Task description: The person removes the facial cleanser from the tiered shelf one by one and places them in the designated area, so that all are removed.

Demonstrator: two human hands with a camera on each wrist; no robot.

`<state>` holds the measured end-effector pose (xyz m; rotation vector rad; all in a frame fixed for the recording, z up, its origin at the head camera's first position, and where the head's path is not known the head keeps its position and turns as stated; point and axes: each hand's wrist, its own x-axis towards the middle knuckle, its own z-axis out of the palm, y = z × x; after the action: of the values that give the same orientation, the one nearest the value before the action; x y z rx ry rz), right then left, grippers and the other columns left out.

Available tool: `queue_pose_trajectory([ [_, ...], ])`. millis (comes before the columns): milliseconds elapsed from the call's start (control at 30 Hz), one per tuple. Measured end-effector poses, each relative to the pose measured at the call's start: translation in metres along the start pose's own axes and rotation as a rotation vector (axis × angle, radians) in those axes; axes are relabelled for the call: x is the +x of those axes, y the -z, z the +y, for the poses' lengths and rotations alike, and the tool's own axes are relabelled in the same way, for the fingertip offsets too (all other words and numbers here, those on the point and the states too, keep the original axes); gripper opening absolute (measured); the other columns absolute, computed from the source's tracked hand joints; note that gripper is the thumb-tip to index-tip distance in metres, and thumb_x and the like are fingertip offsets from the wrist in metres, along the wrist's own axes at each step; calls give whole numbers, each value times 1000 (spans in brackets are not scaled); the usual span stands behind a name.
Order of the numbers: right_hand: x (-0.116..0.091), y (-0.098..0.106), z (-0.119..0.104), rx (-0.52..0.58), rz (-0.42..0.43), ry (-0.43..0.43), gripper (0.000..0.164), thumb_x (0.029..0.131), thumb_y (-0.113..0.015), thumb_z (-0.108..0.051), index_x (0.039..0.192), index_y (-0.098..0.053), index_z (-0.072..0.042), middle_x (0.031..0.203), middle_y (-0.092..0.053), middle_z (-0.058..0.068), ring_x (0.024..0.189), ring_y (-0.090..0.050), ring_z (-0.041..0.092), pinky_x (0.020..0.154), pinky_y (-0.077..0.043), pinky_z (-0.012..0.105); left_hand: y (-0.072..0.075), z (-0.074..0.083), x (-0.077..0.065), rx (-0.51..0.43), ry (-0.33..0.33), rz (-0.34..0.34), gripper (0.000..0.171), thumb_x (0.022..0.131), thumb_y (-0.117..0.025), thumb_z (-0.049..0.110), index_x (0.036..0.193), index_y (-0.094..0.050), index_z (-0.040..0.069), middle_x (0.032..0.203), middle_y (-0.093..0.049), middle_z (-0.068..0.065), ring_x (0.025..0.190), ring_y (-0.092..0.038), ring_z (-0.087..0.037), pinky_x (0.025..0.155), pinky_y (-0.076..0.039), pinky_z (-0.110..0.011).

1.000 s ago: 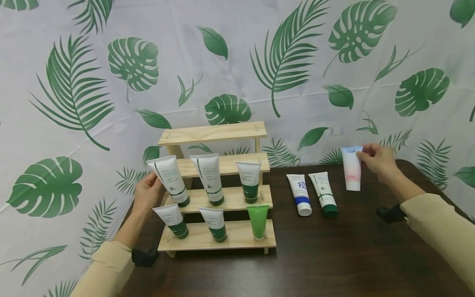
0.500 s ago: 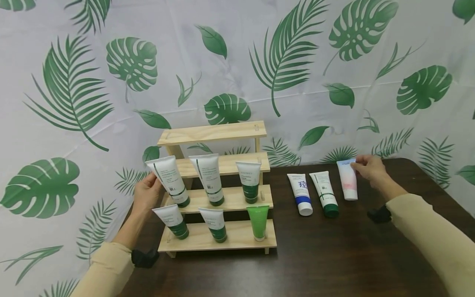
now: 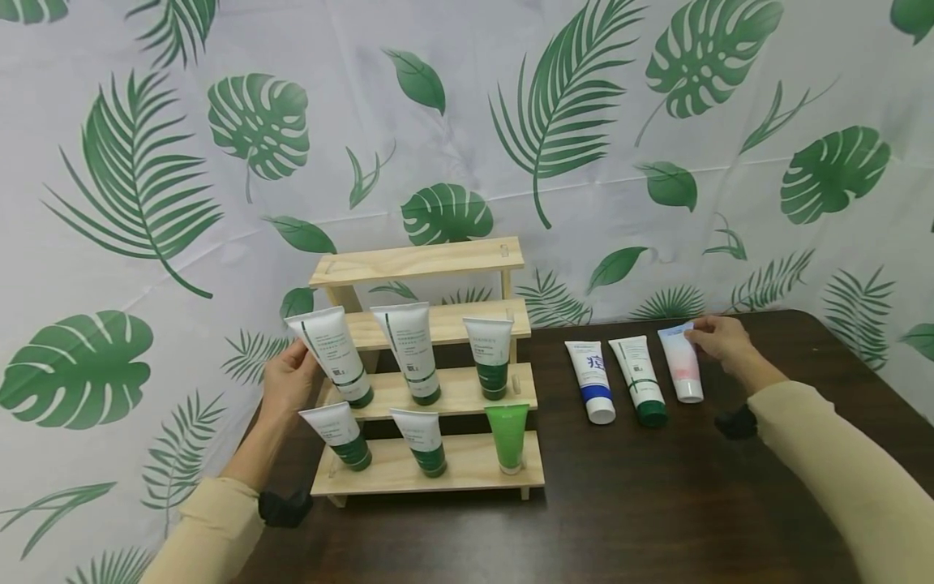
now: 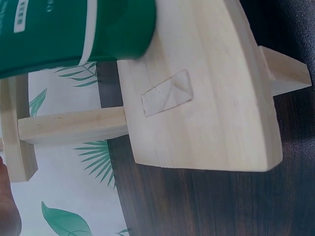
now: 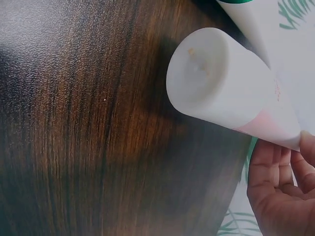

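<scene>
At the right of the table, my right hand (image 3: pixel 722 337) pinches the top end of a pink-and-blue squeeze tube (image 3: pixel 680 365). Its white cap (image 5: pixel 197 71) points toward me, low over or on the tabletop. At the left, my left hand (image 3: pixel 288 381) is beside a tall white squeeze tube (image 3: pixel 332 353) on a wooden step rack (image 3: pixel 430 478). The left fingertips disappear behind that tube, so their hold is hidden. Only a bit of the left hand (image 4: pixel 7 209) enters the left wrist view, below a green-based tube (image 4: pixel 118 29).
Two tubes lie left of my right hand: a blue-banded one (image 3: pixel 589 381) and a green-capped one (image 3: pixel 639 381). The rack also bears a second tall white tube (image 3: pixel 409 349), small white-and-green tubes (image 3: pixel 419 438) and a green tube (image 3: pixel 507 438). A leaf-print cloth (image 3: pixel 467 122) hangs behind.
My right hand has lowered the pink-and-blue tube and moved it left, beside the green-capped tube. My left hand has stayed by the rack.
</scene>
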<state>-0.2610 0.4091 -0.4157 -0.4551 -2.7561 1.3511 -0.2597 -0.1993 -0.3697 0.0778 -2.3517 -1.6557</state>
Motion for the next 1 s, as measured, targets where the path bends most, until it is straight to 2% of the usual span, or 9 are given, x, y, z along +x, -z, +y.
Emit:
queue_pose_trajectory([
  [333, 4, -4, 2, -12, -30, -37, 43, 93, -50, -11, 122, -43, 19, 109, -51, 33, 69, -55, 9, 67, -56, 29, 0, -1, 2, -4, 1, 0, 41, 96, -54, 24, 133, -52, 5, 129, -56, -15, 90, -52, 14, 80, -41, -5],
  [467, 6, -7, 4, 3, -29, -58, 43, 92, -51, -11, 122, -43, 19, 106, -52, 31, 69, -54, 9, 67, -56, 29, -2, -2, 2, 0, 5, 17, 41, 96, -54, 24, 132, -53, 5, 126, -57, -17, 87, -53, 12, 79, -43, -6],
  [800, 12, -13, 7, 26, -8, -114, 41, 92, -51, -10, 122, -45, 18, 99, -54, 22, 71, -54, 11, 66, -56, 27, -2, -2, 0, 2, 5, 7, 43, 96, -54, 25, 134, -51, 4, 127, -56, -19, 85, -53, 14, 79, -43, -6],
  [1000, 14, -14, 8, 26, 4, -114, 41, 93, -51, -9, 122, -46, 18, 97, -56, 21, 69, -53, 10, 66, -56, 28, -2, -1, 0, 8, -8, 17, 41, 95, -55, 23, 131, -54, 4, 125, -58, -19, 85, -54, 14, 78, -44, -7],
])
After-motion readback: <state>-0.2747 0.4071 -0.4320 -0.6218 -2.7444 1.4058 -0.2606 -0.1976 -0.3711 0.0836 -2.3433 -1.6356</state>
